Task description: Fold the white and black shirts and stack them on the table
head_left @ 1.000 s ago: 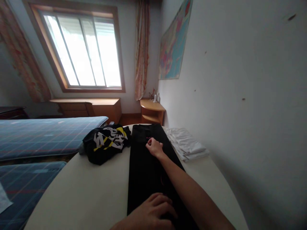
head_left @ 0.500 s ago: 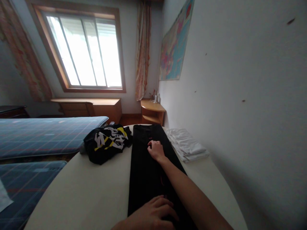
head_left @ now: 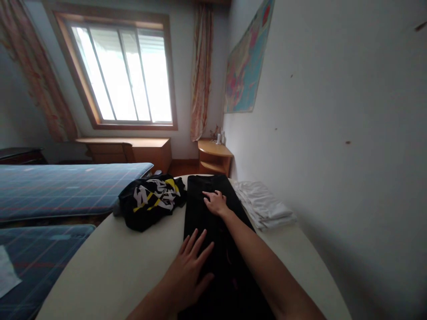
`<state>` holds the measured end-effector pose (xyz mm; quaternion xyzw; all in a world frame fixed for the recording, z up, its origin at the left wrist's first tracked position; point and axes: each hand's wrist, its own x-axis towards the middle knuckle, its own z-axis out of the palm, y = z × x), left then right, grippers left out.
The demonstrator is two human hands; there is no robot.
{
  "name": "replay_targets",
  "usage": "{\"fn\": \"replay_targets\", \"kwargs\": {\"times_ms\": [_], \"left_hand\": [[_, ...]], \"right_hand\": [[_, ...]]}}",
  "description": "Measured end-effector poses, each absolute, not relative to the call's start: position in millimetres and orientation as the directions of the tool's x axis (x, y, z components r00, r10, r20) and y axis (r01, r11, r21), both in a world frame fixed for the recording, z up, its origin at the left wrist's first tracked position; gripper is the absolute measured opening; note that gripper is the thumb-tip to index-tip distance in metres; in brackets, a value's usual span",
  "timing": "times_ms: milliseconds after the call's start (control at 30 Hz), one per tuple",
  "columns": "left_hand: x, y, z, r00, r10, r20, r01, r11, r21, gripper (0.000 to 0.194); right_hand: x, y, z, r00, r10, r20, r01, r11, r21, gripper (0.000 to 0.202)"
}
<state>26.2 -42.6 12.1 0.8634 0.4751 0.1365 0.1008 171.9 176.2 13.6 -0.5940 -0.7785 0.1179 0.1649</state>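
Note:
A pair of black trousers (head_left: pixel 207 222), folded into a long strip, lies flat from the table's near side to its far edge. Over the left border of the cloth my left hand (head_left: pixel 191 266) is spread, palm down, with its fingers pointing away from me. Farther along the strip, my right hand (head_left: pixel 216 203) rests on the fabric near the far end, index finger stretched out and thumb apart. Neither hand grips anything. Beside the trousers on the left sits a crumpled black garment (head_left: pixel 155 198) with white and yellow print. A folded white cloth (head_left: pixel 263 204) is to their right.
The pale round table (head_left: pixel 126 266) carries all the clothes. Left of it are blue plaid mattresses (head_left: pixel 66 189). A white wall (head_left: pixel 320 111) rises close on the right. Beyond stand a wooden desk (head_left: pixel 147 151) and a corner shelf (head_left: pixel 215 149).
My left hand has moved forward from the near end of the trousers, and its fingers have spread. My right hand has stayed near the far end, its index finger now straighter.

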Motion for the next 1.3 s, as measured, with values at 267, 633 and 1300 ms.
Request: {"fn": "replay_targets", "kwargs": {"times_ms": [267,633,1300], "left_hand": [[26,-37,6,0.512,0.859,-0.014,0.814,-0.48,0.327,0.072],[23,-26,-3,0.556,0.831,-0.031,0.794,-0.519,0.316,0.079],[25,-29,4,0.532,0.844,-0.063,0.816,-0.492,0.303,0.077]], "right_hand": [[152,221,10,-0.237,0.971,0.032,0.898,0.231,-0.375,0.047],[136,229,3,-0.16,0.979,0.129,0.937,0.191,-0.293,0.052],[141,231,3,-0.165,0.984,0.067,0.947,0.177,-0.268,0.055]]}}
